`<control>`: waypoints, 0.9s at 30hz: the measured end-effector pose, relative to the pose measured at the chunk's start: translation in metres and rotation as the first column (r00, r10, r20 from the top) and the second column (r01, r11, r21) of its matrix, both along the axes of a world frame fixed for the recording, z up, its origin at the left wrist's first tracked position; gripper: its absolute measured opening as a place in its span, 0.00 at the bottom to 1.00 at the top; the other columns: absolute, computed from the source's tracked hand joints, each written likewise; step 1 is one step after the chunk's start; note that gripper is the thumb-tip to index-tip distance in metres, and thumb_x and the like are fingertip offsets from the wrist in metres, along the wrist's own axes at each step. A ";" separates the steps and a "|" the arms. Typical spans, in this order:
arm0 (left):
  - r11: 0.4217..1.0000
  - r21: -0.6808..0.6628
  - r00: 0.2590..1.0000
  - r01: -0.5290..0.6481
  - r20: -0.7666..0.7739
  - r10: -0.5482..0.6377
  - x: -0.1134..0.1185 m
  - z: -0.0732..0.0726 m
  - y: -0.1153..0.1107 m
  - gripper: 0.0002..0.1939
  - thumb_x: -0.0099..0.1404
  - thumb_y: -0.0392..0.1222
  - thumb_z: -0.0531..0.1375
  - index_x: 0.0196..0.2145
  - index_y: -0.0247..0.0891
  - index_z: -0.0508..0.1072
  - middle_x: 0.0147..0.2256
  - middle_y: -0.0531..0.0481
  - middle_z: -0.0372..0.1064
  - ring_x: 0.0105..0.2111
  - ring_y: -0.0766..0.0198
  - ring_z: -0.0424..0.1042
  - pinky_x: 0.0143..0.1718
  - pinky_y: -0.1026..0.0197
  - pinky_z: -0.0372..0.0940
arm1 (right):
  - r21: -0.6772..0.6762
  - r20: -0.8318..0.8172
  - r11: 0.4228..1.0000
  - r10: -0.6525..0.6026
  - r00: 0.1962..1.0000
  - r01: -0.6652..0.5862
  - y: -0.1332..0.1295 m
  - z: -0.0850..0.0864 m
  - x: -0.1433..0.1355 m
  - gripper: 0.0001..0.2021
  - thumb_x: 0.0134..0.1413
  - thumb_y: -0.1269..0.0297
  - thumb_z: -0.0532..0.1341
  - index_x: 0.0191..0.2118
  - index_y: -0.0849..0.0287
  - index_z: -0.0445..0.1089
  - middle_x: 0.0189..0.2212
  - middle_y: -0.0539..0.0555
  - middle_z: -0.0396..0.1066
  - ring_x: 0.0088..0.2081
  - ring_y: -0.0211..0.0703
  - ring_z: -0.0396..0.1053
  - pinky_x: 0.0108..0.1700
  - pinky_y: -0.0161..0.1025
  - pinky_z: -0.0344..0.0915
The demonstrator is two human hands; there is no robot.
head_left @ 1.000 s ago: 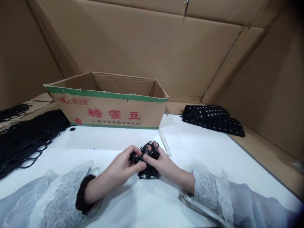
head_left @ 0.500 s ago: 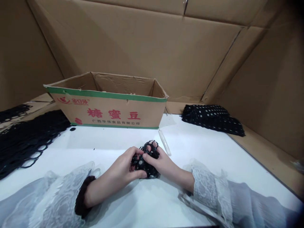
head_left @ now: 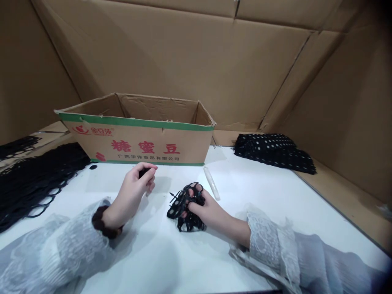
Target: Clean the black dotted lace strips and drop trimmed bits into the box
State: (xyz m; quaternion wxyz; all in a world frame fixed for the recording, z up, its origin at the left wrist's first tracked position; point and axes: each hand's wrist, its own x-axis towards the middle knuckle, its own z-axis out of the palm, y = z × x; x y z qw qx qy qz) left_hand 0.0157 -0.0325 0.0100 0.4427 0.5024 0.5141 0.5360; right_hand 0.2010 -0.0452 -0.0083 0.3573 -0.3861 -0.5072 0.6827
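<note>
My right hand is closed on a crumpled piece of black material with round holes, just above the white tabletop. Ragged strands stick out on the material's left side, and my fingertips show through some of its holes. My left hand is apart from it, in front of the cardboard box, with thumb and fingers curled together. Something dark shows inside its grip, mostly hidden by the fingers; I cannot make out its shape.
The open cardboard box stands at the back. Black sheets with holes lie in a pile at the left, beside a small black disc. A folded black sheet with holes lies back right. A clear plastic strip is near my right hand.
My left hand has let go of the black material and moved left and away from me, toward the box. My right hand has stayed in place, still gripping the material.
</note>
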 end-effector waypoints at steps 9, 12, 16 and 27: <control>0.935 -0.063 0.814 0.348 -0.474 -0.335 0.011 -0.007 -0.014 0.16 0.61 0.47 0.53 0.43 0.38 0.72 0.43 0.46 0.70 0.43 0.58 0.67 0.45 0.58 0.61 | 0.019 -0.064 0.999 0.028 0.998 -0.027 -0.001 -0.004 0.003 0.10 0.51 0.63 0.57 0.36 0.55 0.52 0.33 0.48 0.63 0.30 0.36 0.68 0.37 0.39 0.67; 0.902 -0.092 0.818 0.422 -0.390 -0.422 0.016 -0.013 -0.020 0.20 0.61 0.48 0.54 0.48 0.36 0.69 0.41 0.44 0.70 0.39 0.59 0.68 0.42 0.59 0.62 | 0.013 -0.035 0.999 0.048 0.998 -0.048 -0.001 -0.003 0.003 0.11 0.51 0.61 0.56 0.37 0.55 0.51 0.33 0.48 0.62 0.31 0.36 0.68 0.37 0.40 0.67; 0.885 -0.186 0.844 0.426 -0.271 -0.463 0.012 -0.011 -0.012 0.23 0.60 0.49 0.54 0.49 0.32 0.68 0.23 0.51 0.67 0.21 0.68 0.62 0.25 0.66 0.59 | 0.036 -0.015 0.997 0.063 0.998 -0.062 -0.001 0.000 0.002 0.11 0.51 0.65 0.56 0.36 0.55 0.51 0.32 0.47 0.60 0.30 0.34 0.66 0.37 0.37 0.66; 0.963 -0.067 0.848 0.262 -0.459 -0.263 0.010 -0.003 -0.012 0.21 0.58 0.50 0.57 0.45 0.35 0.72 0.36 0.46 0.70 0.37 0.60 0.68 0.39 0.61 0.63 | 0.158 0.052 0.987 0.012 0.999 -0.020 -0.002 -0.001 0.000 0.10 0.51 0.65 0.56 0.36 0.55 0.52 0.34 0.48 0.58 0.35 0.35 0.64 0.41 0.38 0.65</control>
